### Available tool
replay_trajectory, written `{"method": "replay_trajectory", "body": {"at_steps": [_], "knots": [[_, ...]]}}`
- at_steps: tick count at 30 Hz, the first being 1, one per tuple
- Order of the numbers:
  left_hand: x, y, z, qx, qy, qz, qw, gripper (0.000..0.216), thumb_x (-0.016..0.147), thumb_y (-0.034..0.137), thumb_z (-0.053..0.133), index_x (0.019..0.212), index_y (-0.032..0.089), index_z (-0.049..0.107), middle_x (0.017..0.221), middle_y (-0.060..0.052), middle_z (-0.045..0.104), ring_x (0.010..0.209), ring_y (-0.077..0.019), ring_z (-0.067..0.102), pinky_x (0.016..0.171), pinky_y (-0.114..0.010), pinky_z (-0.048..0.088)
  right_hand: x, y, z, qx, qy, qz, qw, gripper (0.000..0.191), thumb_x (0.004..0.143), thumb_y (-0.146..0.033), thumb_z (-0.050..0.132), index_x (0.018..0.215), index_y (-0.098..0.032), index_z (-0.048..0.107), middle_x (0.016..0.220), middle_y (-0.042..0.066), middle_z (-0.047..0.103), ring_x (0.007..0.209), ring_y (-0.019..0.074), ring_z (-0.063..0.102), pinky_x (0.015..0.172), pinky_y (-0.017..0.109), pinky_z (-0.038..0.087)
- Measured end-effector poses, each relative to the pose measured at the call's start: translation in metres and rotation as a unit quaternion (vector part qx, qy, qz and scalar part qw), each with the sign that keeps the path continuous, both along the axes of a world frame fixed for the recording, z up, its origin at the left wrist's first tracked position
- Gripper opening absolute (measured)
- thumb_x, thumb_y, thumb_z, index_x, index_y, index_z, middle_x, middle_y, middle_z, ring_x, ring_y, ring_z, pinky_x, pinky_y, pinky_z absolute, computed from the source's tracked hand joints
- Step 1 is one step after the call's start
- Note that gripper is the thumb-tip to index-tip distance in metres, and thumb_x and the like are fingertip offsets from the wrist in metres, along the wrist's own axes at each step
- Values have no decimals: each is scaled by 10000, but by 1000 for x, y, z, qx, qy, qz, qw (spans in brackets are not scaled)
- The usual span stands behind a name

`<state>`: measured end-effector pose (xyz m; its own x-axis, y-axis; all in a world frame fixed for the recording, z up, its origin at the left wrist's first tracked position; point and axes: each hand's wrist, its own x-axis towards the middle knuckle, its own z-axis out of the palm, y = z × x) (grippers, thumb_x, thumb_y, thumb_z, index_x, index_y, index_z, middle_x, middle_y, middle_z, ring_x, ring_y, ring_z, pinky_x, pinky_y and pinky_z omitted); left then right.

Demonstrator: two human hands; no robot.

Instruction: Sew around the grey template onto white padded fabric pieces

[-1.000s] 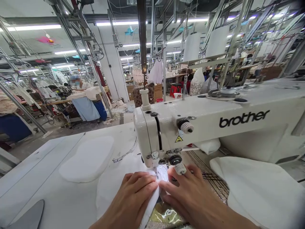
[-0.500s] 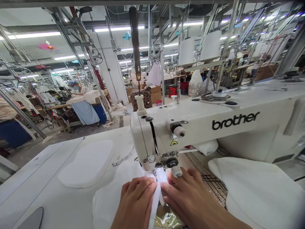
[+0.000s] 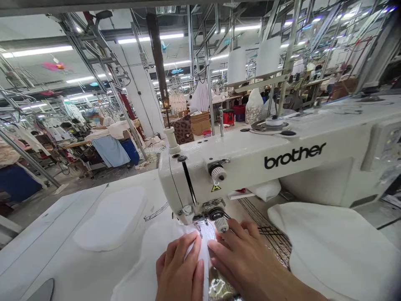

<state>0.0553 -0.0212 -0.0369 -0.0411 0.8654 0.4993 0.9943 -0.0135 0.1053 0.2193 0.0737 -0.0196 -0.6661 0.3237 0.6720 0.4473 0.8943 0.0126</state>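
A white fabric piece (image 3: 147, 255) lies on the machine bed, its narrow folded edge running under the presser foot (image 3: 199, 228) of a sewing machine (image 3: 228, 167). My left hand (image 3: 181, 265) is on the fabric just left of the foot, fingers bent and closed on it close to the needle area. Right of the same edge, my right hand (image 3: 244, 257) has its thumb and forefinger together at the strip, the other fingers bent beneath the machine's head. Its grip is partly hidden. A small lamp glow lights the cloth between both hands.
A rounded white cut piece (image 3: 112, 219) lies on the table to the left. More white fabric (image 3: 332, 246) is heaped right of my forearm. Thread cones (image 3: 267, 58) stand above the machine. A grey flat object (image 3: 40, 291) sits at the lower left. A co-worker (image 3: 97, 119) sits far left.
The view has shifted, so the machine appears further left. My left fingers have changed their hold and spread slightly on the fabric. The fabric's left part lies differently; my right hand stays beside the edge.
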Motion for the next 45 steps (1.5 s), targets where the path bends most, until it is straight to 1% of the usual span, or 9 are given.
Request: {"method": "replay_trajectory", "body": {"at_steps": [3, 7, 11, 14, 20, 25, 29, 35, 45], "knots": [[0, -2, 2, -6, -15, 8, 1000, 361, 921, 199, 408, 1218, 243, 607, 1282, -71, 637, 1088, -267, 626, 741, -397, 554, 1, 0, 2, -3, 2, 5, 1000, 100, 836, -198, 616, 792, -223, 530, 805, -1, 606, 799, 214, 508, 736, 361, 288], [-17, -5, 11, -41, -3, -62, 997, 385, 915, 214, 436, 1268, 283, 574, 1318, -48, 619, 1117, -248, 616, 744, -354, 563, 2, -5, 8, -16, 23, 33, 999, 120, 874, -183, 584, 768, -214, 536, 785, -11, 602, 767, 186, 503, 727, 352, 286], [-36, -9, 20, -53, 87, -138, 985, 422, 912, 223, 483, 1332, 251, 513, 1373, -26, 587, 1219, -233, 566, 891, -357, 523, 0, -12, 11, -15, 22, 105, 994, 195, 931, -208, 528, 736, -207, 535, 621, -38, 525, 653, 152, 456, 682, 334, 285], [-37, -10, 23, -28, 159, -160, 974, 436, 919, 218, 489, 1355, 191, 483, 1369, -32, 593, 1222, -198, 578, 882, -310, 523, -1, -14, 7, -8, 7, 140, 990, 240, 951, -228, 519, 712, -208, 533, 570, -47, 502, 616, 142, 433, 656, 328, 281], [-30, -8, 20, 23, 164, -141, 976, 377, 914, 223, 473, 1280, 190, 552, 1300, -33, 645, 1147, -190, 636, 800, -304, 543, -1, -14, 3, -30, -21, 129, 991, 235, 944, -239, 559, 711, -210, 549, 584, -48, 536, 642, 136, 461, 682, 329, 283], [-27, -6, 13, -13, 143, -117, 983, 414, 911, 186, 470, 1321, 194, 526, 1362, -29, 599, 1212, -194, 586, 857, -319, 518, -1, -14, 3, -44, -16, 109, 993, 230, 940, -229, 550, 712, -206, 545, 622, -44, 552, 641, 133, 465, 699, 332, 284], [-21, -1, 8, 6, 88, -61, 994, 391, 926, 165, 417, 1295, 193, 544, 1354, -40, 604, 1240, -209, 556, 891, -368, 495, -1, -13, 5, -40, 25, 109, 993, 253, 959, -214, 485, 713, -203, 547, 604, -39, 529, 618, 138, 440, 682, 329, 278], [-28, 9, 8, -7, 128, -90, 988, 373, 922, 191, 466, 1284, 153, 549, 1301, -76, 640, 1199, -224, 588, 871, -365, 509, -1, -9, 6, -34, 14, 116, 993, 281, 959, -200, 470, 682, -201, 516, 587, -36, 507, 606, 142, 419, 675, 324, 263], [-18, 13, 20, 26, 171, -71, 982, 353, 916, 167, 392, 1143, 97, 653, 1193, -97, 703, 1107, -226, 652, 784, -370, 549, 0, -11, 10, -44, -15, 108, 993, 242, 942, -193, 503, 702, -200, 537, 593, -41, 516, 614, 137, 446, 694, 321, 266]]}}
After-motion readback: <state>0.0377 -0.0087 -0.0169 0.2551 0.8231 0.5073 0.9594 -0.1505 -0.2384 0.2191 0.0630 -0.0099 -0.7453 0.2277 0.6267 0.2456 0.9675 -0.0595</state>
